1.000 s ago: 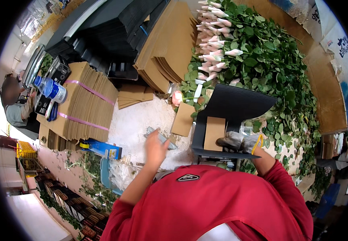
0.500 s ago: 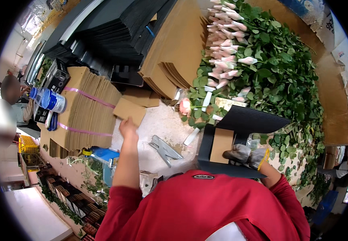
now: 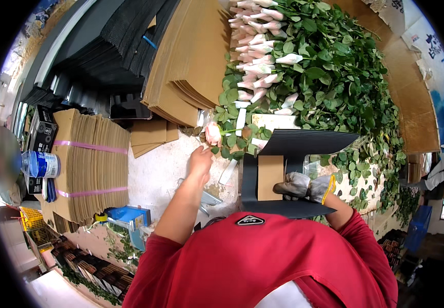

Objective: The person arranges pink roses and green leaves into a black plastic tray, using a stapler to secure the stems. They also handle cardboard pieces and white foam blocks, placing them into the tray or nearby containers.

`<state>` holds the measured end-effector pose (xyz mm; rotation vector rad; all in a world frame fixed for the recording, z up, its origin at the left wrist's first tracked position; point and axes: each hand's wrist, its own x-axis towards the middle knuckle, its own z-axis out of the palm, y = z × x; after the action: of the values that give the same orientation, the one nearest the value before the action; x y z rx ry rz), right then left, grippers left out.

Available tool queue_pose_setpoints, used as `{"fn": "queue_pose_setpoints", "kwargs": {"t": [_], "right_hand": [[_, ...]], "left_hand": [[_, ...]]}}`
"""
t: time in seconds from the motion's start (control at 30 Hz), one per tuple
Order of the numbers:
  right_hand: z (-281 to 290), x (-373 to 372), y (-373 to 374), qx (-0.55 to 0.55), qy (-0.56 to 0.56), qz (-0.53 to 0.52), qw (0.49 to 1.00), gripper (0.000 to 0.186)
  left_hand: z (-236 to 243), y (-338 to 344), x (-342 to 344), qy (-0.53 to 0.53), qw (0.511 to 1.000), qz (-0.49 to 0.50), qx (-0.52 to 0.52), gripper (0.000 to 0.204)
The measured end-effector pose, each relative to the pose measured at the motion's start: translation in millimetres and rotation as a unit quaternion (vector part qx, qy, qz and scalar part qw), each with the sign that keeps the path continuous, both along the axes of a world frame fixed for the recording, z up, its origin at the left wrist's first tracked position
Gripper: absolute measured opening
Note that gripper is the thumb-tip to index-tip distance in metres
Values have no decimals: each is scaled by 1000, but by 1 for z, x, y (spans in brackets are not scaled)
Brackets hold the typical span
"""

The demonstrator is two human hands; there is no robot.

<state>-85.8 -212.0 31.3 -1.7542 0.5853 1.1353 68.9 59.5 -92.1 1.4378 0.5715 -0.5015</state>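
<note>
My bare left hand [image 3: 200, 161] is just short of a pale pink rose [image 3: 212, 133], fingers partly stretched out and nothing seen in them. The rose lies on the table with its green stem pointing right. My right hand [image 3: 298, 186], in a grey glove with a yellow cuff, grips the edge of a small brown cardboard piece [image 3: 270, 174]. That piece lies on a bent black corrugated sheet [image 3: 304, 141], whose far part stands up. Partly behind my left forearm is a metal stapler [image 3: 210, 199]. A white strip [image 3: 227, 173] lies between the rose and the sheet.
Leafy rose stems with heads in white sleeves [image 3: 263, 49] are heaped at the far right. Bundled cardboard [image 3: 96, 159] stands left, beside a water bottle [image 3: 40, 164]. Further back are brown sheets [image 3: 191, 56] and black sheets [image 3: 104, 51]. Loose cardboard pieces [image 3: 152, 134] lie near the bundle.
My left hand has left the loose cardboard pieces and moved right to the rose, passing over the stapler. My right hand keeps its place on the cardboard piece. The view has shifted slightly.
</note>
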Motion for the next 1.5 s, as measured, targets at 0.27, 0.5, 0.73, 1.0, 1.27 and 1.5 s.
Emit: {"fn": "queue_pose_setpoints", "kwargs": {"t": [0.27,0.5,0.73,1.0,1.27,1.5], "right_hand": [[-24,-13,-8,-5,-29,3,1000,40],[6,-11,-5,20,-50,1,999,40],[-5,-17,-12,21,-70,13,997,47],[-8,-16,-10,39,-66,-13,997,43],[-4,-11,-6,15,-45,-1,999,43],[-31,-18,-11,7,-34,13,999,45]], "left_hand": [[8,-21,33,86,989,-121,0,30],[66,-60,15,-110,982,-145,50,54],[86,-46,41,-414,765,-341,357,49],[42,-41,83,-256,897,-193,304,40],[112,-68,107,-195,786,-435,394,33],[157,-47,93,-520,466,-435,569,12]]}}
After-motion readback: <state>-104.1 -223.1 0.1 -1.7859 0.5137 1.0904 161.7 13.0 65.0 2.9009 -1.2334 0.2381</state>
